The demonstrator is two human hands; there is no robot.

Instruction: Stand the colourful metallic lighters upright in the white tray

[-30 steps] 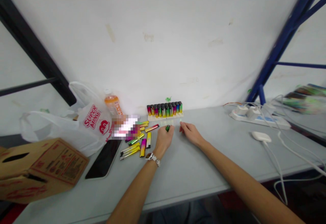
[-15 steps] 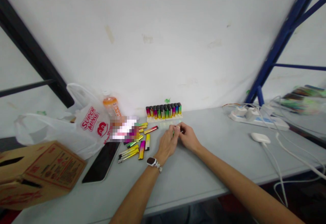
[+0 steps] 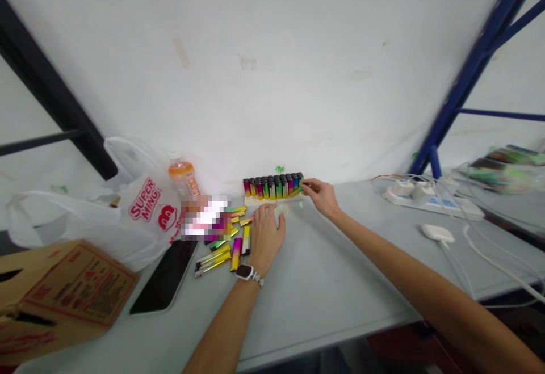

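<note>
Colourful lighters (image 3: 272, 188) with black tops stand upright in rows in a white holder (image 3: 252, 201) against the wall. My right hand (image 3: 322, 195) is at the holder's right end, fingers pinched on a green-and-yellow lighter (image 3: 297, 192) that tilts in front of the standing ones. My left hand (image 3: 267, 235) is low over the table, fingers apart and holding nothing. Just left of it lie loose lighters, among them a yellow-and-silver one (image 3: 246, 241) and a purple-and-yellow one (image 3: 235, 255). The left fingers partly cover a red-and-gold lighter (image 3: 246, 222).
On the left are a black phone (image 3: 164, 277), a cardboard box (image 3: 80, 289), a white plastic bag (image 3: 140, 215) and an orange-capped-looking drink bottle (image 3: 182, 176). A white power strip (image 3: 434, 199) with cables and a white charger (image 3: 437, 233) lie on the right.
My hands were together in front of the holder. The right has moved up to the holder's right end with a lighter; the left has drawn left and opened towards the loose lighters.
</note>
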